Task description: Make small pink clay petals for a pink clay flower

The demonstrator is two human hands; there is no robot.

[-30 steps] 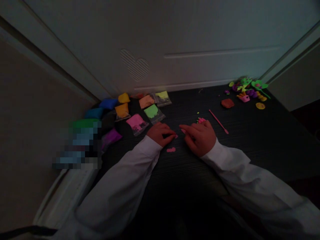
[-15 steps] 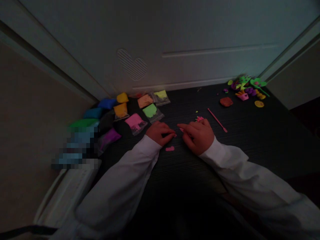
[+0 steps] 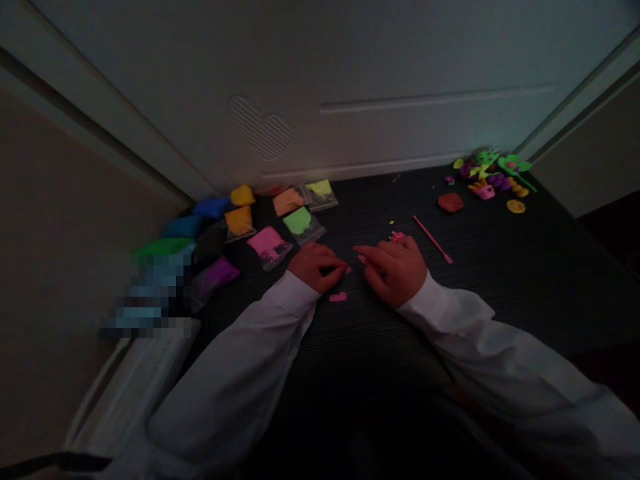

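My left hand is closed in a pinch, with a small bit of pink modelling clay at its thumb and fingertip. Just to the right, my right hand is closed, its index finger stretched over another piece of pink clay beside the thumb. Much of that piece is hidden by the fingers. On the dark table below the left fingertips lies a flat pink clay strip. Behind the right knuckles sits a small pink and green clay piece, partly covered.
Bags of coloured clay lie on the left, beside a white box-like object. To the right are a pink modelling tool, a red-brown clay lump and several finished clay figures. A white panel stands behind the table.
The whole view has shifted slightly, so everything appears a little further left. Both hands keep nearly the same pose over the pink clay.
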